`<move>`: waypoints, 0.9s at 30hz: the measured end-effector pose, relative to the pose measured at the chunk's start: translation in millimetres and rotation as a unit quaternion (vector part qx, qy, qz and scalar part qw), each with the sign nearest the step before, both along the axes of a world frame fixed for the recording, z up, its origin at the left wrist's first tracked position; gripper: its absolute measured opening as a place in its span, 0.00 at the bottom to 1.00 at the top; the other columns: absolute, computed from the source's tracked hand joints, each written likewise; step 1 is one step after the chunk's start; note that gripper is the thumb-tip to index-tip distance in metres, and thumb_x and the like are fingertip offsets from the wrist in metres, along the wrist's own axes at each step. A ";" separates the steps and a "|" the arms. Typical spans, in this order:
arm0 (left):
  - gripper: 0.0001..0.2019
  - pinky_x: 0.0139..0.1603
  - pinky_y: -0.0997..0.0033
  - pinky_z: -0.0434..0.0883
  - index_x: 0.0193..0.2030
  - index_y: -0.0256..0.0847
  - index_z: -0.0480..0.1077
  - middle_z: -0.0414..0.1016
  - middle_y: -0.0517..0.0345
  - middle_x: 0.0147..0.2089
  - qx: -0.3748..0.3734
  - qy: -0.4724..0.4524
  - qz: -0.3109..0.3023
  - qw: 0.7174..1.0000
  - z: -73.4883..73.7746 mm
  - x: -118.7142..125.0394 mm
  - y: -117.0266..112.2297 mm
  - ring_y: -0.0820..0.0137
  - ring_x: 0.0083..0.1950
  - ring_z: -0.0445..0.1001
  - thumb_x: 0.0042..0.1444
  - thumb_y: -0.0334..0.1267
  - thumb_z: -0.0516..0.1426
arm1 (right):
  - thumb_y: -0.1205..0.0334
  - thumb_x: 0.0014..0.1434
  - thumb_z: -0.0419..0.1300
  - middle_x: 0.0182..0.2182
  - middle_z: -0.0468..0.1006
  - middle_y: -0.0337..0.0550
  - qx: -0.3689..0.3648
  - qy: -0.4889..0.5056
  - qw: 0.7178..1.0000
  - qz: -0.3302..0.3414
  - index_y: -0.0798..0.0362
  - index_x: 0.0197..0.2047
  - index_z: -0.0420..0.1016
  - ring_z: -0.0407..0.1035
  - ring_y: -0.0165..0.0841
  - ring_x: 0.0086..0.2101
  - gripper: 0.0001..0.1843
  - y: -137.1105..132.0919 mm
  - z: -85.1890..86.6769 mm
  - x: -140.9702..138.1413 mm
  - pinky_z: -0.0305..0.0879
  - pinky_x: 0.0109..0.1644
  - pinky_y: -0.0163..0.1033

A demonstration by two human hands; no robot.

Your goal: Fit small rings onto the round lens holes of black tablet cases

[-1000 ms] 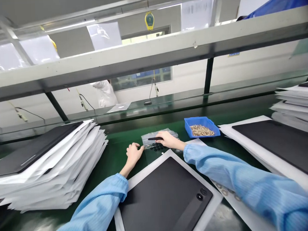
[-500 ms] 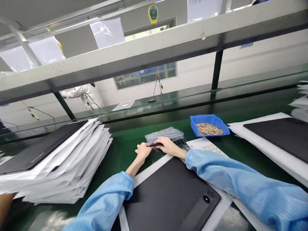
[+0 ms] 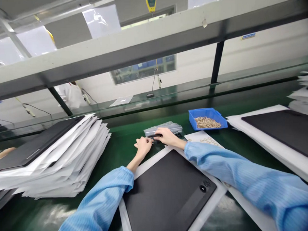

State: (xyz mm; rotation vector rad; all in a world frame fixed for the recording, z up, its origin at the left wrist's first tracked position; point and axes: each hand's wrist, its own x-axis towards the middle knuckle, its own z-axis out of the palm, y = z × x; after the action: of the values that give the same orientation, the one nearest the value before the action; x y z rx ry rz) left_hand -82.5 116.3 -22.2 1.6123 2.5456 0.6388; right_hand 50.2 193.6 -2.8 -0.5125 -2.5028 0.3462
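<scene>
**Bench inventory, all places given from the black tablet (image 3: 167, 193) lying before me on its white sheet**

1. Slim black tool (image 3: 156, 136). Just beyond the tablet's far corner, over the green bench (image 3: 115, 154). Its long axis runs left to right, roughly level between my two hands.
2. My right hand (image 3: 168, 136). Beyond the far corner, grip narrow, with the fingers pinched shut on the tool's right part. This hand has the tool; it lies to the left of the palm.
3. My left hand (image 3: 143, 145). Beyond the tablet's far left edge, curled, with the fingertips at the tool's left end. I cannot tell whether this grip is closed on the tool or only touching it.
4. Clear plastic bags (image 3: 163, 128). Just beyond both hands, farther from the tablet, lying flat.
5. Blue tray (image 3: 215, 113). Beyond and to the right, holding small pale rings (image 3: 206, 122).
6. White sheet (image 3: 204, 138). Right of the far corner, between tablet and tray, with a few rings loose on it.
7. Stack of white-sleeved tablets (image 3: 56, 160). Well to the left, with a dark one on top.
8. Second black tablet (image 3: 279, 134). Well to the right, on white padding.
9. Person in white (image 3: 71, 95). Far beyond the bench, at another line.
</scene>
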 end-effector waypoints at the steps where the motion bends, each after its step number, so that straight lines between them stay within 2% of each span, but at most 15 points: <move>1: 0.15 0.47 0.56 0.70 0.52 0.37 0.64 0.67 0.50 0.52 0.000 0.004 0.004 1.000 -1.1 0.0 0.4 0.63 0.48 0.70 0.61 0.40 0.54 | 0.62 0.60 0.57 0.36 0.74 0.43 -0.011 0.000 1.000 -0.006 0.59 0.38 0.72 0.69 0.31 0.36 0.08 -3.3 10.3 3.7 0.66 0.42 0.42; 5: 0.15 0.47 0.56 0.69 0.52 0.37 0.64 0.67 0.50 0.52 0.008 0.018 0.023 1.000 -6.4 -1.6 1.8 0.63 0.48 0.70 0.61 0.41 0.54 | 0.69 0.50 0.62 0.28 0.76 0.42 -0.083 -0.003 0.996 -0.028 0.60 0.30 0.76 0.68 0.31 0.33 0.03 -21.3 48.8 38.8 0.61 0.39 0.34; 8: 0.16 0.47 0.55 0.69 0.52 0.37 0.64 0.67 0.50 0.52 0.035 0.018 0.041 0.998 -9.1 -4.1 2.2 0.63 0.49 0.69 0.61 0.41 0.54 | 0.69 0.45 0.62 0.23 0.76 0.38 -0.170 -0.034 0.984 -0.044 0.58 0.27 0.78 0.68 0.29 0.28 0.03 -46.1 56.8 84.0 0.59 0.32 0.31; 12: 0.16 0.48 0.54 0.68 0.53 0.37 0.64 0.66 0.50 0.53 0.085 0.005 0.054 0.995 -9.1 -4.5 -0.9 0.62 0.50 0.69 0.60 0.41 0.54 | 0.64 0.44 0.63 0.21 0.76 0.38 -0.292 -0.068 0.951 -0.077 0.58 0.27 0.79 0.67 0.27 0.23 0.06 -87.8 34.2 144.5 0.60 0.28 0.30; 15: 0.16 0.49 0.54 0.68 0.52 0.37 0.64 0.66 0.50 0.52 0.107 -0.003 0.042 0.993 -7.3 -2.3 -4.2 0.62 0.50 0.69 0.60 0.41 0.55 | 0.59 0.47 0.61 0.20 0.75 0.39 -0.371 -0.064 0.922 -0.092 0.59 0.27 0.78 0.66 0.27 0.20 0.10 -106.8 11.9 170.8 0.60 0.25 0.31; 18: 0.15 0.48 0.54 0.68 0.52 0.37 0.64 0.67 0.50 0.52 0.108 -0.004 0.031 0.994 -6.0 -0.6 -5.7 0.62 0.50 0.69 0.60 0.41 0.55 | 0.58 0.47 0.60 0.21 0.75 0.41 -0.420 -0.037 0.902 -0.096 0.59 0.26 0.76 0.68 0.29 0.24 0.11 -113.0 -1.7 177.1 0.63 0.28 0.31; 21: 0.15 0.48 0.55 0.68 0.51 0.37 0.65 0.67 0.50 0.51 0.100 -0.003 0.029 0.995 -6.4 -0.7 -5.0 0.63 0.49 0.69 0.60 0.41 0.54 | 0.59 0.46 0.60 0.22 0.75 0.41 -0.440 -0.013 0.891 -0.107 0.59 0.25 0.75 0.68 0.29 0.25 0.10 -114.0 -7.5 174.5 0.63 0.30 0.32; 27: 0.15 0.49 0.54 0.68 0.51 0.37 0.65 0.67 0.50 0.51 0.091 0.001 0.018 0.996 -8.8 -2.2 -3.6 0.62 0.50 0.69 0.60 0.41 0.55 | 0.62 0.47 0.59 0.23 0.74 0.40 -0.428 -0.002 0.894 -0.134 0.58 0.26 0.74 0.67 0.29 0.25 0.07 -117.2 -14.5 173.0 0.62 0.29 0.32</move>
State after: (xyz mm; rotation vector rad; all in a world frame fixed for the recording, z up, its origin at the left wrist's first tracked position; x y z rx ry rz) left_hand -84.7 112.7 -30.9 1.6224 2.5897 0.8984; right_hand 223.3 76.5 -17.3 -1.1709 -2.1263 1.3442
